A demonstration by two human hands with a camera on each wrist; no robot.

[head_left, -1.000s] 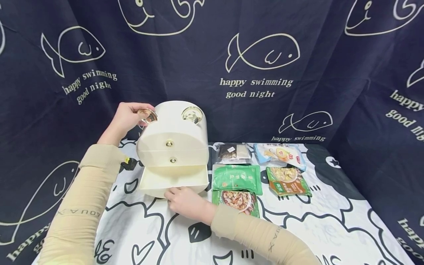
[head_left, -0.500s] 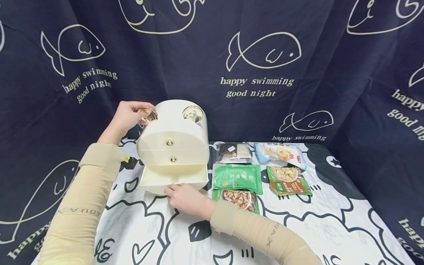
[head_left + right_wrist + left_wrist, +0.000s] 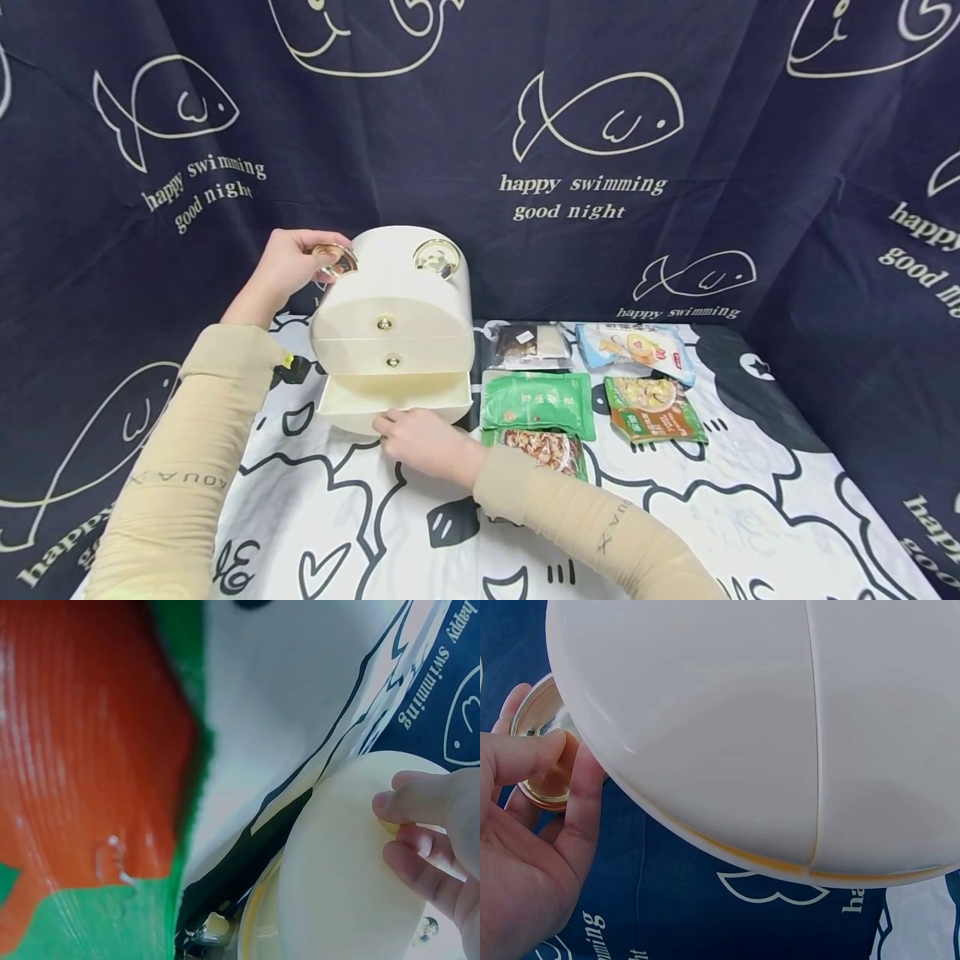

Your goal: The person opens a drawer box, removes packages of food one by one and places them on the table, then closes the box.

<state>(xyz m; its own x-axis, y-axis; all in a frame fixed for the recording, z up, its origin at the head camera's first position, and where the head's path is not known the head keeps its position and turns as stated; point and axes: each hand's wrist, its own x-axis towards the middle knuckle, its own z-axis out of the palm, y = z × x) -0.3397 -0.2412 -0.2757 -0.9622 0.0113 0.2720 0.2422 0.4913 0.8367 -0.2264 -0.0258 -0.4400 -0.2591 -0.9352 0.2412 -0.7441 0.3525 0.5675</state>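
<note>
A white rounded box with drawers (image 3: 405, 287) stands on the cloth, with gold round ornaments on its top. My left hand (image 3: 285, 267) grips the left gold ornament (image 3: 551, 776), thumb on its shiny face and fingers around its edge. The bottom drawer (image 3: 345, 423) is pulled partly out, and its visible interior is bare. At its front, my right hand (image 3: 423, 442) pinches a small gold knob (image 3: 388, 826) between thumb and fingers. Both upper drawers, with gold knobs (image 3: 385, 323), are closed.
Right of the box lie a dark clear-wrapped packet (image 3: 517, 346), a blue-white pouch (image 3: 637, 346), a green pouch (image 3: 536, 404), a green-brown pouch (image 3: 652, 410) and another food pouch (image 3: 547, 450), partly behind the right forearm. A dark fish-print curtain (image 3: 450, 150) hangs behind.
The bottom drawer has slid a little further into the box, the right hand moving slightly away from me with it. The left hand keeps its hold on the gold ornament.
</note>
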